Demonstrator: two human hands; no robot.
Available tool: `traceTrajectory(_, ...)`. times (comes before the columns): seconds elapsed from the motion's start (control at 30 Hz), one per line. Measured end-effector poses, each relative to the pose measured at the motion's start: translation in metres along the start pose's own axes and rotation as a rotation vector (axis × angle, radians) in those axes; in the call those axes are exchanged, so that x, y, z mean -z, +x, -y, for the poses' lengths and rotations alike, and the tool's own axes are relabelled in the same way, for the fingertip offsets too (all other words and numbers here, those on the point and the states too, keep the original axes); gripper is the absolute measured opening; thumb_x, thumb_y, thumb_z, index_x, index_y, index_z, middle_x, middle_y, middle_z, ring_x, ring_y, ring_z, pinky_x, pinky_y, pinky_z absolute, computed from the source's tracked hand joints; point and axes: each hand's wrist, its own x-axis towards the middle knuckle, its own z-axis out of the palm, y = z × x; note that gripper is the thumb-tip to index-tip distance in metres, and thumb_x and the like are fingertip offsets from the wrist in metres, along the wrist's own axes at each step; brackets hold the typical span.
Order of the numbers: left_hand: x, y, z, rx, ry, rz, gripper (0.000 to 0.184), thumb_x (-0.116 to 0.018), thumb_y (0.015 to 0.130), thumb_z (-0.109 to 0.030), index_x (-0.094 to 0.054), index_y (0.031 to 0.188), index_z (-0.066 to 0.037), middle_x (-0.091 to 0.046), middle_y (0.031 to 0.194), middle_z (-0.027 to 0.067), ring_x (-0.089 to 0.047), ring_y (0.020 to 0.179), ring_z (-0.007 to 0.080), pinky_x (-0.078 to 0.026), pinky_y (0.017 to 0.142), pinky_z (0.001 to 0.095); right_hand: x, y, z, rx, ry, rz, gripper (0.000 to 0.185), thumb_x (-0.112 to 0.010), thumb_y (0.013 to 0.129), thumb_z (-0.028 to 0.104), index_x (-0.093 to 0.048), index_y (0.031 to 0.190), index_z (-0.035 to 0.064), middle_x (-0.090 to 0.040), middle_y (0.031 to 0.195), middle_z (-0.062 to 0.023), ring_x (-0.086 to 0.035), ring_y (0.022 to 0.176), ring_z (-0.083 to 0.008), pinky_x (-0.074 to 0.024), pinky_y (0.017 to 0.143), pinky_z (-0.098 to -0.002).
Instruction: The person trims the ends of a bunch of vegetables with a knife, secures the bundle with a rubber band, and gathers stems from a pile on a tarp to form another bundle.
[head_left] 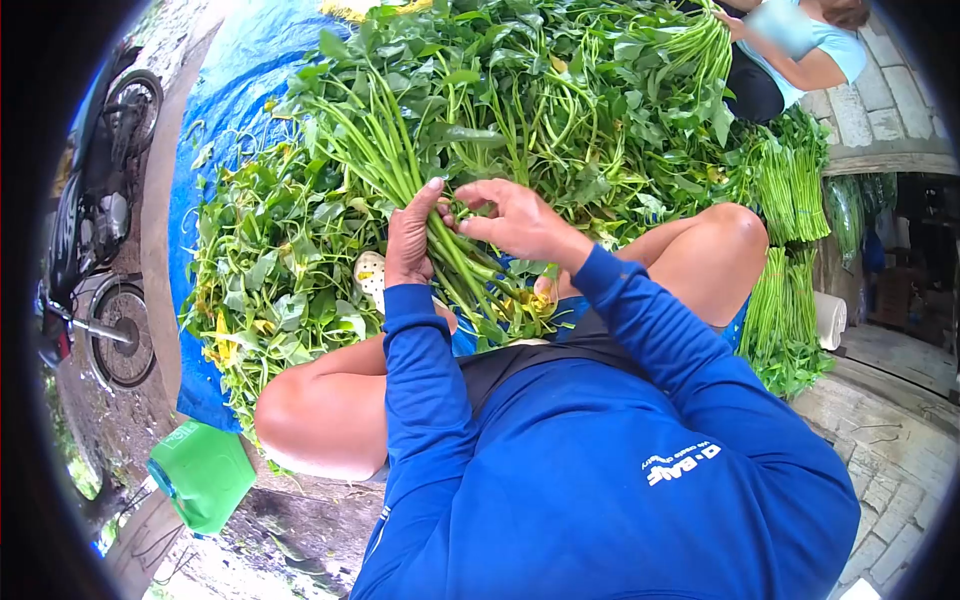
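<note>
Gathering seems to be the step in hand: we judge that we are evening long green stems into one bunch. Largest before us is the leafy heap, spread over the blue tarp and covering most of it, though bare plastic shows along its left edge and at its far left corner. To the right of the heap, near our right knee, lie neat bundles of the same greens. A green container sits just beside the tarp's near left corner. The bunch of stems is in front of us, over the tarp's near edge, leafy ends pointing away and cut ends slanting toward our lap. Our left hand is clamped around it, thumb uppermost. Our right hand hovers close by, fingers bent and apart — whether they touch a stem we cannot tell. Smallest, yellowed leaves lie near the cut ends. The next move, as we read it, calls for a firm left grip — and light right fingers that straighten stems without bruising them.
</note>
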Motion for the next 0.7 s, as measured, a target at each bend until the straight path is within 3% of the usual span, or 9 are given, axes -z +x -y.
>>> traceTrajectory(0.07,0.001,0.001,0.0,0.032,-0.014,0.002,0.03,-0.085,0.093,-0.03,-0.068,0.097,-0.005,-0.066,0.074,0.0033,-0.064,0.061,0.0127,-0.054,0.054,0.0287,-0.014,0.005,-0.016,0.021,0.093,0.092,0.051,-0.076,0.096,0.023,-0.064,0.142,0.0053,-0.075,0.109,-0.0077,-0.068,0.096,-0.0161,-0.0552,0.089,-0.031)
traceTrajectory(0.13,0.004,0.0,-0.002,0.033,0.052,0.037,0.028,-0.081,0.097,-0.032,-0.066,0.099,-0.008,-0.065,0.075,0.0022,-0.064,0.061,0.0123,-0.056,0.055,0.0274,-0.007,0.007,-0.007,-0.081,0.09,0.132,0.023,-0.071,0.098,0.018,-0.074,0.115,0.0031,-0.07,0.092,-0.0041,-0.065,0.086,-0.0138,-0.0523,0.079,-0.0302)
traceTrajectory(0.2,0.0,-0.005,-0.007,-0.016,0.14,-0.064,0.028,-0.084,0.094,-0.029,-0.067,0.094,-0.007,-0.065,0.073,0.002,-0.063,0.058,0.0126,-0.055,0.052,0.0279,-0.01,0.006,-0.012,0.01,0.072,-0.012,0.017,-0.07,0.097,0.017,-0.074,0.102,0.0013,-0.069,0.088,-0.0069,-0.065,0.085,-0.0149,-0.0528,0.079,-0.031)
traceTrajectory(0.3,0.027,0.016,-0.001,-0.081,0.137,-0.182,0.025,-0.086,0.091,-0.024,-0.069,0.092,-0.006,-0.065,0.074,0.0025,-0.063,0.056,0.013,-0.053,0.05,0.0272,-0.002,-0.007,-0.014,-0.039,-0.06,0.34,0.022,-0.073,0.093,0.022,-0.075,0.1,0.0014,-0.073,0.093,-0.0102,-0.068,0.085,-0.0183,-0.0545,0.079,-0.0347)
traceTrajectory(0.33,0.025,0.01,-0.011,-0.083,0.141,-0.202,0.027,-0.087,0.09,-0.024,-0.068,0.092,-0.006,-0.065,0.074,0.0028,-0.063,0.056,0.0129,-0.053,0.05,0.0274,0.004,-0.009,-0.017,-0.14,-0.041,0.553,0.026,-0.073,0.092,0.023,-0.077,0.108,0.0024,-0.076,0.104,-0.0127,-0.069,0.087,-0.0188,-0.0565,0.081,-0.0356)
traceTrajectory(0.37,0.028,0.011,-0.017,-0.092,0.144,-0.241,0.028,-0.088,0.089,-0.025,-0.067,0.092,-0.006,-0.065,0.073,0.0027,-0.062,0.056,0.0128,-0.053,0.05,0.0274,0.013,-0.01,-0.025,-0.292,0.003,0.536,0.03,-0.073,0.092,0.026,-0.078,0.113,0.0044,-0.077,0.106,-0.0158,-0.072,0.093,-0.0233,-0.0577,0.086,-0.0387)
traceTrajectory(0.43,0.028,0.007,-0.028,-0.093,0.116,-0.298,0.03,-0.089,0.089,-0.025,-0.066,0.092,-0.007,-0.064,0.073,0.0027,-0.062,0.056,0.0129,-0.053,0.05,0.0274,0.0,0.0,-0.109,-0.438,-0.065,0.201,0.034,-0.071,0.093,0.029,-0.079,0.118,0.0075,-0.079,0.114,-0.0194,-0.076,0.105,-0.0306,-0.0594,0.095,-0.0418)
traceTrajectory(0.53,0.026,0.009,-0.032,-0.077,0.073,-0.328,0.03,-0.089,0.089,-0.025,-0.066,0.093,-0.007,-0.063,0.074,0.0038,-0.062,0.058,0.0128,-0.053,0.05,0.0274,0.009,0.021,-0.153,-0.554,-0.226,-0.375,0.024,-0.062,0.09,0.02,-0.08,0.101,0.0096,-0.077,0.106,-0.0219,-0.074,0.1,-0.0437,-0.0588,0.092,-0.0482)
traceTrajectory(0.7,0.015,0.017,-0.024,-0.057,0.147,-0.321,0.027,-0.087,0.091,-0.024,-0.068,0.092,-0.005,-0.064,0.073,0.0039,-0.06,0.054,0.0126,-0.052,0.049,0.0266,0.002,0.072,-0.164,-0.239,-0.376,-0.492,0.02,-0.062,0.094,0.023,-0.075,0.1,0.0093,-0.073,0.111,-0.0199,-0.07,0.104,-0.0437,-0.0561,0.09,-0.0528)
